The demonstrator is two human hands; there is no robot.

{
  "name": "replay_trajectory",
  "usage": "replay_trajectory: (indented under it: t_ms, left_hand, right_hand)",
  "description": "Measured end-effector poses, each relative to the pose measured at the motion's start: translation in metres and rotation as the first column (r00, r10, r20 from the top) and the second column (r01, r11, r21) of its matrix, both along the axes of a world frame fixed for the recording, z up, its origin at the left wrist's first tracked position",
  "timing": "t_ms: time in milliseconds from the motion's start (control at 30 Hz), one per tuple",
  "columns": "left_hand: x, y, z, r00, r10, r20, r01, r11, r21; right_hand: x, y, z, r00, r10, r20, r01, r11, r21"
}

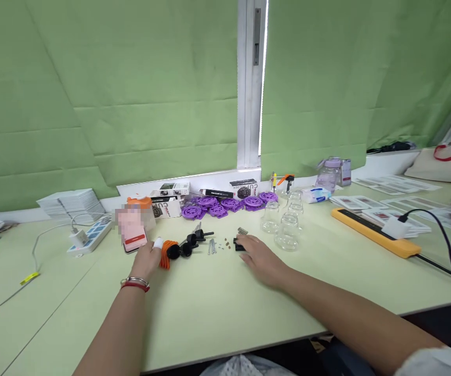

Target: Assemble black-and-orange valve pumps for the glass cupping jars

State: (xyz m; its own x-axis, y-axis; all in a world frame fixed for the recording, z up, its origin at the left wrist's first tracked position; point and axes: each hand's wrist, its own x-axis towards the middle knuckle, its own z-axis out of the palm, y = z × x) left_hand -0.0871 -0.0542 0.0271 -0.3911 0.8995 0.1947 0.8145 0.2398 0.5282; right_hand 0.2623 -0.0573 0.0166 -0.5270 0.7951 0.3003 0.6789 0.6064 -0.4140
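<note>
The right hand [263,261] has its fingers bent and drawn nearly together around a small, black, rectangular block [238,245], which lies at ten o'clock from the back of that hand. The block's left end juts out past the fingertips, level with the pale green tabletop [201,308]; how firmly it is squeezed cannot be told.

The left hand [145,261] rests low over the table, back upward, with a white cover [158,243] on its thumb pointing toward one o'clock. At three o'clock, right beside that thumb, sits a bunch of ridged, bright orange pieces [165,256]. The fingers are largely hidden, so whether they are spread, curled or gripping anything cannot be told. A phone with a pink screen [134,230] lies at eleven o'clock from this hand.

Between the hands, glossy black pieces with rounded heads and stems [186,249] lie just beyond the orange ones, at two to three o'clock from the left hand. From the right hand, slim silver screws [212,247] and tiny brown bits [227,243] lie toward ten o'clock, coiled metal springs [242,230] at eleven, and clear, rounded glass jars [287,236] at one.
</note>
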Motion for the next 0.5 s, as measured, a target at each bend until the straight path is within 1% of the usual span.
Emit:
replay_trajectory:
  t_ms: [33, 100, 167, 233, 300, 367, 433, 500]
  left_hand:
    - [-0.001, -0.005, 0.001, 0.999, -0.028, -0.023, 0.026, 0.998, -0.05]
    - [-0.006, -0.019, -0.002, 0.983, -0.121, -0.141, 0.108, 0.989, -0.1]
    - [-0.013, -0.037, -0.013, 0.948, -0.165, -0.271, 0.137, 0.983, -0.118]
    - [-0.02, -0.058, -0.03, 0.926, -0.169, -0.339, 0.11, 0.977, -0.185]
    - [-0.023, -0.078, -0.045, 0.915, -0.159, -0.37, 0.064, 0.964, -0.257]
    - [-0.022, -0.093, -0.054, 0.883, -0.247, -0.399, 0.116, 0.939, -0.324]
    - [-0.019, -0.102, -0.056, 0.852, -0.309, -0.423, 0.148, 0.917, -0.37]
    - [-0.015, -0.104, -0.053, 0.833, -0.33, -0.443, 0.155, 0.909, -0.387]
  right_hand:
    - [0.017, -0.01, -0.005, 0.999, -0.011, 0.053, 0.012, 1.0, -0.023]
    - [0.049, -0.027, -0.014, 0.988, -0.001, 0.155, 0.014, 0.996, -0.084]
    - [0.074, -0.039, -0.023, 0.974, -0.001, 0.225, 0.027, 0.993, -0.116]
    - [0.089, -0.045, -0.029, 0.967, -0.021, 0.253, 0.053, 0.992, -0.118]
    - [0.095, -0.048, -0.034, 0.964, -0.048, 0.262, 0.077, 0.992, -0.102]
    - [0.096, -0.047, -0.036, 0.959, -0.063, 0.276, 0.093, 0.991, -0.097]
    - [0.093, -0.046, -0.037, 0.954, -0.067, 0.292, 0.101, 0.989, -0.104]
    - [0.091, -0.044, -0.037, 0.952, -0.066, 0.298, 0.102, 0.989, -0.108]
